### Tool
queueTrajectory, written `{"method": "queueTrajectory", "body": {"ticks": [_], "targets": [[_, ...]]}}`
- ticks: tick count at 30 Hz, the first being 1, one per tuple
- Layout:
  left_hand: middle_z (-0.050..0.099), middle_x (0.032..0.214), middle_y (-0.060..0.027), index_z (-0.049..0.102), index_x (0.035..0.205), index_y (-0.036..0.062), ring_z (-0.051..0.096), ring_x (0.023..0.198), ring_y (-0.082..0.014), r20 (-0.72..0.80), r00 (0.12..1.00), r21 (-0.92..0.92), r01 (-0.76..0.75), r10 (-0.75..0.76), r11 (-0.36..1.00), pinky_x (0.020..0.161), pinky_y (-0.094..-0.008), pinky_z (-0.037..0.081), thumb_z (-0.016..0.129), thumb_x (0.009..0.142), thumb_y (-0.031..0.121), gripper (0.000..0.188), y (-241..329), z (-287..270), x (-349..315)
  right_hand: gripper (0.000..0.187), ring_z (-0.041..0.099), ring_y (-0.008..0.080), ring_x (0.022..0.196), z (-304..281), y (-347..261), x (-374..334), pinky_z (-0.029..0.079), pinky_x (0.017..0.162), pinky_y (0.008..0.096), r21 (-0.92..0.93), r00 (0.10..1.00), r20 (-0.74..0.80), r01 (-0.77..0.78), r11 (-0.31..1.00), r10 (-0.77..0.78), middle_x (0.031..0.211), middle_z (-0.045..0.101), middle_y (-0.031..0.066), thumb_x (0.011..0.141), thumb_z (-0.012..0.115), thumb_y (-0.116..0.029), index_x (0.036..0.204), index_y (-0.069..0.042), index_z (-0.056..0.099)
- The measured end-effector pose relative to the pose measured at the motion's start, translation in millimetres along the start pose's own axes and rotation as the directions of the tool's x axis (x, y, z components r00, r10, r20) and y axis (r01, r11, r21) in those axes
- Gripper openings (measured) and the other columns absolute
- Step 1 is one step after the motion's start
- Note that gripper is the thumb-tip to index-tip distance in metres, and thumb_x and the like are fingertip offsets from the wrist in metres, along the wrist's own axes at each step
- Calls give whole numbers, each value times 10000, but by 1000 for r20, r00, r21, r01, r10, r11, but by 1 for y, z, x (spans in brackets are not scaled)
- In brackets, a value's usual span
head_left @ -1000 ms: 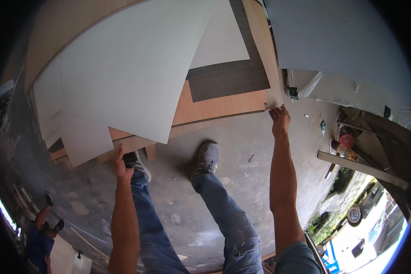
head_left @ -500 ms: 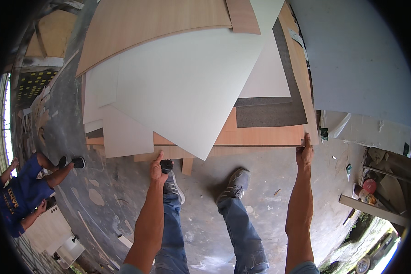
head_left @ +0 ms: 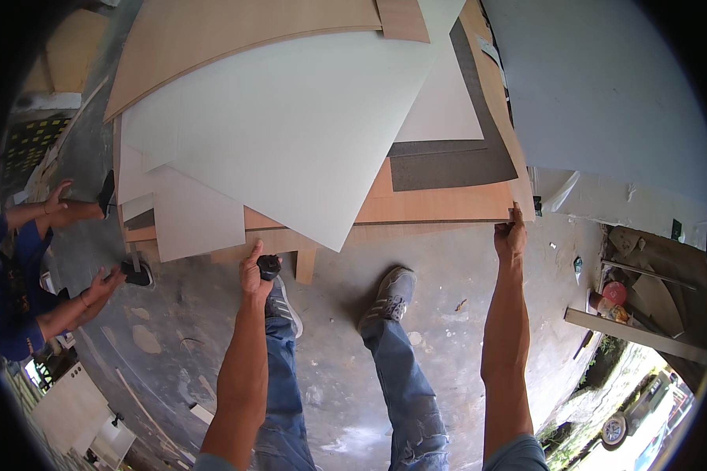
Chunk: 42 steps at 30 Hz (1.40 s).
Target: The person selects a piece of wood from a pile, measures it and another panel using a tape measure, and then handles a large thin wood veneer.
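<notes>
A large stack of sheets lies before me, with a white sheet (head_left: 267, 133) slanting across orange-brown wood-grain panels (head_left: 416, 206). My left hand (head_left: 251, 271) is closed round a small rounded black object (head_left: 269, 267) just off the near edge; its kind is not clear. The thumb points up toward the stack. At the near right corner, my right hand (head_left: 511, 235) grips the edge of the wood-grain panel, its fingers partly hidden. Dark grey sheet (head_left: 456, 169) shows beneath the smaller pale sheets, and a loose wooden strip (head_left: 305, 265) sticks out below the near edge.
A person in dark blue (head_left: 23, 290) is at the left, beside the stack. A big grey panel (head_left: 605, 94) stands at the right. Scrap boards (head_left: 652, 302) and a long beam (head_left: 632, 335) lie farther right. Under my feet is a stained concrete floor (head_left: 330, 377).
My view has shifted, so the stack and my hands sit higher and more to the left. The person at the left has come nearer the stack, hands forward. Both my hands keep their places.
</notes>
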<state>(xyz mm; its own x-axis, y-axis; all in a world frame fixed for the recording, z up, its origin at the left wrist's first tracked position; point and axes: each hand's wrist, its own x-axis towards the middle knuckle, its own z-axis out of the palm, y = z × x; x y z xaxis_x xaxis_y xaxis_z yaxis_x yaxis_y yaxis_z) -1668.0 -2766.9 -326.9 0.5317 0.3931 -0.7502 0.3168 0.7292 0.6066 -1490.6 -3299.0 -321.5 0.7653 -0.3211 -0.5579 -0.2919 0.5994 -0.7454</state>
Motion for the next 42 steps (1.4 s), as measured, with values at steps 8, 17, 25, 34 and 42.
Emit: {"method": "queueTrajectory", "body": {"ticks": [8,17,25,34,42], "targets": [[621,800,-55,602,962,79,605,683,-181,-16,1000,7,17,-17,1000,620,-365,528,712,833,243,236,-1,-4,5,330,539,197,1062,4,29,-7,465,897,366,47,985,-154,-68,997,75,1191,551,65,980,467,-316,1197,-78,535],[591,766,-44,600,989,80,598,679,-178,15,999,18,50,-50,999,654,-369,522,658,880,250,210,3,-11,5,399,533,252,1039,-10,60,-3,457,847,397,71,979,-193,-55,996,67,1241,525,110,973,459,-307,1270,-41,490],[590,835,-61,592,1033,66,592,714,-191,38,998,29,41,-42,999,652,-376,528,609,912,244,216,6,-3,-1,293,572,219,909,-17,65,0,463,809,356,191,987,-119,-86,978,110,1066,599,68,966,486,-278,1145,-56,551],[619,899,-60,604,1061,77,608,743,-190,81,995,30,51,-53,998,677,-378,542,609,910,242,223,11,3,-6,217,585,168,794,-17,81,-7,502,691,324,214,993,-46,-98,972,110,910,609,45,946,506,-239,1057,-64,571],[635,938,-71,594,1090,75,624,740,-194,100,995,44,18,-22,999,697,-384,541,612,907,237,245,8,-1,-7,215,593,155,679,47,137,-55,485,511,301,-105,999,-16,-46,993,45,906,607,57,908,599,-234,1032,-82,509]]}}
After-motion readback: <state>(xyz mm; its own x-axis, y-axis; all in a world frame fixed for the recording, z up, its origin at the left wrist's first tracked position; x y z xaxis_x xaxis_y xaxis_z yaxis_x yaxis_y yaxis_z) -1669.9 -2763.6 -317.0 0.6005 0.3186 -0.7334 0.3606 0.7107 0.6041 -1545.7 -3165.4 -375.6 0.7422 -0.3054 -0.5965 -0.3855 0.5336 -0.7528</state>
